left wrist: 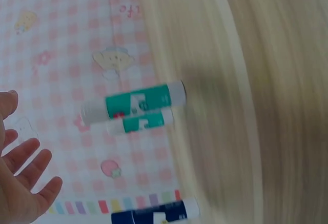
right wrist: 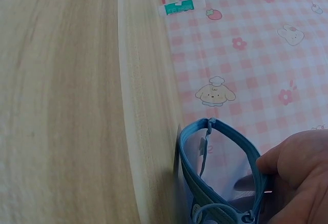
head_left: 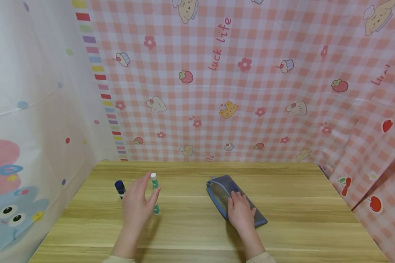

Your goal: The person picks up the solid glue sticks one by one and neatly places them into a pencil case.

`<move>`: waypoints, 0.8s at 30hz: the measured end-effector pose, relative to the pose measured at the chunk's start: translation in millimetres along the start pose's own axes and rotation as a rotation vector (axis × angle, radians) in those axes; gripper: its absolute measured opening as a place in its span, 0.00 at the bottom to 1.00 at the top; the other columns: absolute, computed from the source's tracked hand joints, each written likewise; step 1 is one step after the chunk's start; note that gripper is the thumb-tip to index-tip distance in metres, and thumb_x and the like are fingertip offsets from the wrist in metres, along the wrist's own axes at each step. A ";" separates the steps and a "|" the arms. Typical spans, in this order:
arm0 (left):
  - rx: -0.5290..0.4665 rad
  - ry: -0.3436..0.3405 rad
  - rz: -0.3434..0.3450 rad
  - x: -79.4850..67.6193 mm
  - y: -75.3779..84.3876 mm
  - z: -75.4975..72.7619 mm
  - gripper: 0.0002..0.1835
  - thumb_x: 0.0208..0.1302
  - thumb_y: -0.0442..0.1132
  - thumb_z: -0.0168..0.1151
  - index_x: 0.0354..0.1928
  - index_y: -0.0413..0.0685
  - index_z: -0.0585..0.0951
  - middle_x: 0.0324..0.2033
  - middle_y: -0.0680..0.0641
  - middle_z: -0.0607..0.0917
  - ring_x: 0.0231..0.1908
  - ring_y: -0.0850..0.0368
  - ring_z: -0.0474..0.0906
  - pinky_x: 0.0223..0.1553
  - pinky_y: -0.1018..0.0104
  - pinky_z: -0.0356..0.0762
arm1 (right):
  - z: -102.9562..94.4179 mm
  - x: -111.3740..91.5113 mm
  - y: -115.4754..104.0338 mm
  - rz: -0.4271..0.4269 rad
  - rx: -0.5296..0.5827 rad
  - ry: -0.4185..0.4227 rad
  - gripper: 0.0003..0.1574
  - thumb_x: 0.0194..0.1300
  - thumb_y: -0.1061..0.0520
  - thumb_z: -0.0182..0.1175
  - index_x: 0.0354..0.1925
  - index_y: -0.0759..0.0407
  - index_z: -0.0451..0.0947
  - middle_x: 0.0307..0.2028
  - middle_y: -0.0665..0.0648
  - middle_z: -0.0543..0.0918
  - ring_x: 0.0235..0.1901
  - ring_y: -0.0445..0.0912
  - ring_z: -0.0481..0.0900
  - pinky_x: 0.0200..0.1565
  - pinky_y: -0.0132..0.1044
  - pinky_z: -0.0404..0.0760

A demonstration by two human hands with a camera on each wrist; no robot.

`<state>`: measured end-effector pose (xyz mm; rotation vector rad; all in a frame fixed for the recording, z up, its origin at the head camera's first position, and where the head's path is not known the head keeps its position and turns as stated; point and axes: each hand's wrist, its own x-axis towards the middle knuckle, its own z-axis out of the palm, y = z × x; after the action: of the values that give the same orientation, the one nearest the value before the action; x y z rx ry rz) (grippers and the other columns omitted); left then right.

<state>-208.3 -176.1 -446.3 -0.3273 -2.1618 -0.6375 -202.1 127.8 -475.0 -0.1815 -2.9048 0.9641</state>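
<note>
My left hand is held over the left part of the table, its thumb and fingers spread apart. A green glue stick with a white cap shows beyond the gap, partly covered by the thumb. Two green glue sticks, a larger one and a smaller one, stand side by side in the left wrist view, clear of the fingers. A navy glue stick is left of this hand, partly hidden. My right hand holds the blue-grey mesh pencil pouch by its side, thumb at the rim of its unzipped mouth.
The wooden table runs back to a pink checked cloth hanging behind it. Another white cloth with cartoon prints hangs along the left side. On the right, the pink cloth has folds.
</note>
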 end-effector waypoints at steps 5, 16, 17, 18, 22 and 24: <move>0.037 0.023 0.031 -1.9 -15.6 -5.6 0.31 0.49 0.36 0.78 0.56 0.35 0.78 0.44 0.33 0.84 0.43 0.33 0.79 0.45 0.38 0.75 | -0.2 -0.2 0.3 -0.002 0.001 0.002 0.27 0.77 0.55 0.45 0.67 0.67 0.68 0.67 0.72 0.66 0.69 0.68 0.58 0.61 0.79 0.49; 0.087 0.022 -0.022 -4.7 -48.3 -22.0 0.32 0.47 0.33 0.79 0.56 0.33 0.77 0.44 0.32 0.83 0.43 0.33 0.78 0.46 0.37 0.75 | 1.5 -0.1 2.3 -0.007 0.003 0.008 0.27 0.77 0.54 0.45 0.67 0.67 0.68 0.67 0.72 0.66 0.69 0.67 0.58 0.61 0.79 0.49; 0.090 0.019 -0.028 -5.3 -51.1 -23.5 0.32 0.47 0.33 0.79 0.56 0.34 0.77 0.44 0.32 0.83 0.43 0.32 0.78 0.46 0.37 0.75 | 1.6 0.0 2.3 -0.006 0.003 0.008 0.27 0.77 0.54 0.45 0.67 0.67 0.68 0.67 0.72 0.66 0.69 0.67 0.58 0.61 0.79 0.49; 0.097 0.019 -0.033 -6.1 -53.6 -24.9 0.32 0.47 0.33 0.79 0.56 0.34 0.76 0.43 0.32 0.83 0.42 0.33 0.78 0.45 0.37 0.76 | 1.6 0.0 2.4 -0.006 0.003 0.008 0.27 0.77 0.54 0.45 0.67 0.67 0.68 0.67 0.72 0.66 0.69 0.67 0.58 0.61 0.79 0.49; 0.113 0.022 -0.055 -8.7 -63.2 -29.5 0.33 0.48 0.33 0.78 0.57 0.34 0.76 0.44 0.31 0.82 0.42 0.30 0.78 0.43 0.36 0.75 | 1.4 0.1 2.1 -0.006 0.004 0.006 0.27 0.77 0.55 0.45 0.67 0.67 0.68 0.67 0.72 0.66 0.69 0.68 0.58 0.61 0.80 0.48; 0.107 0.017 -0.079 -9.5 -66.6 -31.8 0.33 0.48 0.33 0.78 0.57 0.32 0.75 0.44 0.30 0.82 0.43 0.29 0.77 0.44 0.35 0.75 | 1.4 0.1 1.9 -0.006 0.006 0.008 0.27 0.77 0.55 0.45 0.67 0.67 0.68 0.67 0.72 0.66 0.69 0.68 0.58 0.61 0.80 0.48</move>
<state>-210.8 -249.3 -459.2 -0.1793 -2.1918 -0.5644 -202.2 128.6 -477.3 -0.1754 -2.8938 0.9683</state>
